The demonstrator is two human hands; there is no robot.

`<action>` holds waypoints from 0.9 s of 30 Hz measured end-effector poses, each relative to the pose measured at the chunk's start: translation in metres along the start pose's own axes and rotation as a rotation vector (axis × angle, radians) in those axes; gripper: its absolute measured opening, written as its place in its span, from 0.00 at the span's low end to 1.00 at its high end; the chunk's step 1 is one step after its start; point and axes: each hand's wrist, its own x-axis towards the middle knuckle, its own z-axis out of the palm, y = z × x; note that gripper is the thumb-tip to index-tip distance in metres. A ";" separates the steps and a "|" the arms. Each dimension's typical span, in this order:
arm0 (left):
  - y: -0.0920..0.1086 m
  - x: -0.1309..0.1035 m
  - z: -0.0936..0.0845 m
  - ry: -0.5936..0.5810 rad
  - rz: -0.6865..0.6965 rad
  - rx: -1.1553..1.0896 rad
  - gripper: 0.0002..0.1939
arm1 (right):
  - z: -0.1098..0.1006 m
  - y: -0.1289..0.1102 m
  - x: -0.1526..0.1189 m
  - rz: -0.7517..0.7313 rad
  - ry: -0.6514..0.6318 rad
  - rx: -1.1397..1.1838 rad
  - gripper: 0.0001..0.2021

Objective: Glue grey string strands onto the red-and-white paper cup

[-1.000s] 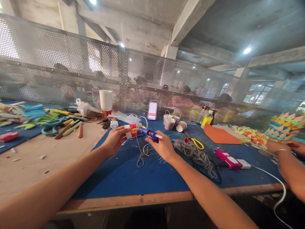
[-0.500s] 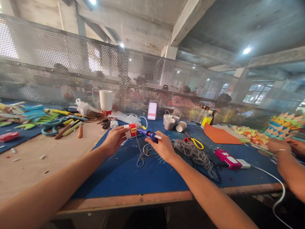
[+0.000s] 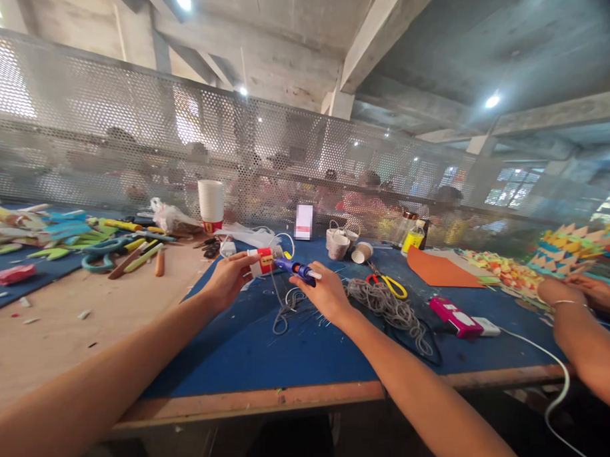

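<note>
My left hand [image 3: 232, 277] is closed around a red and white paper cup [image 3: 264, 261], tipped on its side above the blue mat. In my right hand [image 3: 324, 291] is a blue glue gun [image 3: 296, 269], a white glue stick poking out of its back end. The gun's nozzle points left at the cup, near or against it; I cannot tell whether they touch. A grey cord [image 3: 280, 321] hangs from the cup area down to the mat. Just right of my right hand lies a loose heap of grey cord [image 3: 389, 306].
Yellow-handled scissors [image 3: 396, 286], several cord-wrapped cups [image 3: 338, 244], a phone [image 3: 304, 222] and a stack of paper cups [image 3: 210, 202] stand or lie beyond my hands. Orange paper [image 3: 441, 268] and a magenta box [image 3: 455, 318] are to the right, near another person's hands [image 3: 565, 291]. Knives and scissors [image 3: 104, 253] lie left.
</note>
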 end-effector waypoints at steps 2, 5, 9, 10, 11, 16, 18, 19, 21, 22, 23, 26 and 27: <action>0.000 0.000 0.000 0.002 -0.004 -0.001 0.10 | 0.000 0.000 0.000 -0.003 -0.001 -0.006 0.14; 0.000 -0.001 0.001 0.004 -0.006 -0.008 0.10 | 0.000 0.001 0.000 -0.004 -0.005 -0.019 0.15; 0.000 -0.001 0.001 -0.003 -0.007 -0.008 0.10 | -0.001 0.000 0.000 0.001 -0.006 -0.027 0.15; 0.000 -0.001 0.001 -0.004 -0.008 -0.008 0.10 | -0.001 0.000 0.000 0.003 -0.004 -0.029 0.15; 0.000 0.000 0.000 -0.003 -0.009 -0.009 0.10 | -0.001 0.000 0.000 0.005 -0.002 -0.032 0.15; 0.000 -0.001 0.000 -0.014 -0.006 -0.012 0.11 | -0.001 0.001 0.000 0.007 -0.001 -0.038 0.16; 0.000 -0.002 0.000 -0.017 -0.004 -0.008 0.11 | -0.001 0.000 0.000 0.008 0.006 -0.037 0.16; 0.000 -0.002 0.000 -0.014 -0.003 -0.004 0.11 | -0.001 0.000 0.000 0.009 0.009 -0.037 0.16; 0.000 -0.001 0.000 -0.007 0.000 0.005 0.10 | -0.001 -0.001 0.000 0.010 0.012 -0.040 0.16; 0.000 -0.001 0.000 -0.007 0.003 0.008 0.10 | -0.001 -0.001 0.000 0.011 0.012 -0.041 0.16; -0.001 0.000 -0.001 -0.007 0.006 0.010 0.10 | -0.002 -0.001 0.000 0.011 0.010 -0.041 0.16; -0.001 0.000 -0.001 -0.011 0.011 0.011 0.10 | -0.002 -0.001 0.000 0.012 0.009 -0.037 0.16; -0.001 0.000 -0.001 -0.011 0.009 0.012 0.10 | -0.002 -0.001 0.000 0.010 0.010 -0.035 0.16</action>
